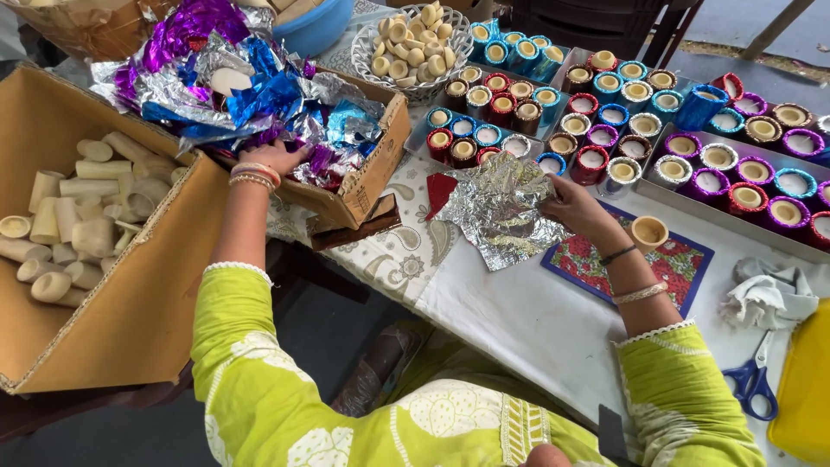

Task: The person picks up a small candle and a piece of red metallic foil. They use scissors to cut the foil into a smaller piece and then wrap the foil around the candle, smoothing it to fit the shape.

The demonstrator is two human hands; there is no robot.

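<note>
At your left stands a big brown cardboard box (pixel 130 303) of plain cream wax cups; ahead, a smaller brown carton (pixel 367 177) holds crumpled blue, purple and silver foil sheets.

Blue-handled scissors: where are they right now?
In the head view the blue-handled scissors lie at the lower right of the table, beside the person's right sleeve, just below the crumpled white cloth and left of the yellow container.

Lime-green white-printed sleeves with lace cuffs; bangles on both wrists, one black band.
</note>
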